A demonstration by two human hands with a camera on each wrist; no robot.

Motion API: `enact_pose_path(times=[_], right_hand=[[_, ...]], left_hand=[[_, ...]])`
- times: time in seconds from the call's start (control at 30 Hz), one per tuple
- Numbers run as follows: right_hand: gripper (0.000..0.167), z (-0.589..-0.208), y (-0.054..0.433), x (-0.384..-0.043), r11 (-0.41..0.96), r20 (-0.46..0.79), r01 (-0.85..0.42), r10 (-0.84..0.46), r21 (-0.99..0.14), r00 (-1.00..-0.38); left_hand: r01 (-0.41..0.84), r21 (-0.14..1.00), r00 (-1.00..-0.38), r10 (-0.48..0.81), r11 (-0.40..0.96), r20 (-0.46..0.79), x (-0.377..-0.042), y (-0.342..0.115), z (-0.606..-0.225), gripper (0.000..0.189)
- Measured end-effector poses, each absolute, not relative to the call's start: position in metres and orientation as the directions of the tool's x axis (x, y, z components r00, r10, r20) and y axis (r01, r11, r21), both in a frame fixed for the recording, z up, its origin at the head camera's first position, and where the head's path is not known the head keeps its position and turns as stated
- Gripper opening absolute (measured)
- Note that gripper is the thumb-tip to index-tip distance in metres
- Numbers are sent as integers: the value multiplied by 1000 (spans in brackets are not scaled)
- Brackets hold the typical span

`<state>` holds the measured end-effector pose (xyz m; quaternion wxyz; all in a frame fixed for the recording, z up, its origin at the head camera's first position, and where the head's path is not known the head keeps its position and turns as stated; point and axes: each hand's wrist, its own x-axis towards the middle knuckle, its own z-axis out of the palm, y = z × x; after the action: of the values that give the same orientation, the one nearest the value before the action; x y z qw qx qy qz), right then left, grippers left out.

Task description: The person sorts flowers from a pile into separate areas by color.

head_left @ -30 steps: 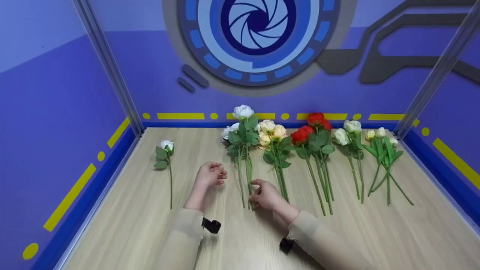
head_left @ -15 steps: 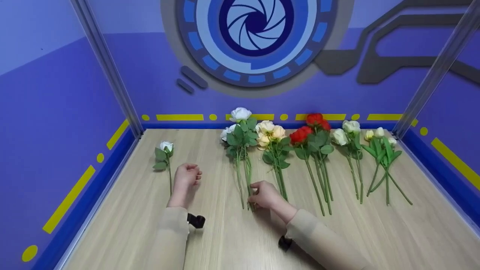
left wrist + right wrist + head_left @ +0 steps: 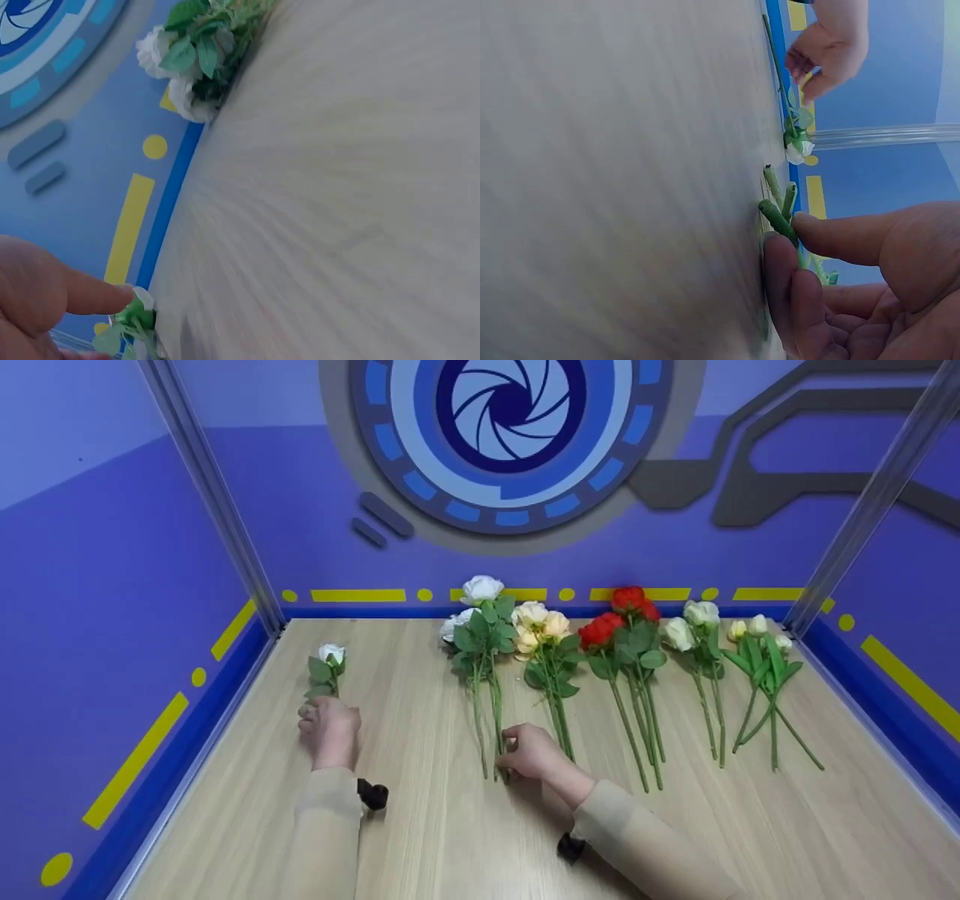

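A single white rose lies at the left of the table, blossom away from me. My left hand hovers over its stem and covers much of it in the head view. From the right wrist, that hand shows loosely bent fingers, thumb apart, beside the stem. Toward the middle lie several white roses, their stems pointing to me. My right hand pinches a green stem near its cut end between thumb and fingers; other stem ends show right beside it.
Right of the white roses lie peach roses, red roses, cream roses and tulips with crossing stems. A blue-purple wall closes off the back of the wooden table; side walls stand left and right.
My left hand has moved left from beside the white roses to above the single rose's stem. The right hand has stayed at the stem ends.
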<state>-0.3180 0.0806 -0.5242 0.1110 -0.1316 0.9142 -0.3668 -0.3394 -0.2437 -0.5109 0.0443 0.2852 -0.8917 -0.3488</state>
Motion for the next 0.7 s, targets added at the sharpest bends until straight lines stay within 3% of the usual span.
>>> enact_pose_path(times=[0.27, 0.53, 0.7], right_hand=[[54, -525, 82, -319, 684, -118, -112, -281, -721, -952], [52, -523, 82, -318, 649, -131, -72, -260, -758, -957], [51, -518, 84, -318, 612, -135, -49, -250, -789, -959]], left_hand=[[-428, 627, -877, -466, 651, -115, -335, -254, -520, 43], [-415, 672, -881, -454, 613, -130, -335, -256, -520, 35], [-403, 730, -884, -443, 552, -152, -337, -253, -517, 18]])
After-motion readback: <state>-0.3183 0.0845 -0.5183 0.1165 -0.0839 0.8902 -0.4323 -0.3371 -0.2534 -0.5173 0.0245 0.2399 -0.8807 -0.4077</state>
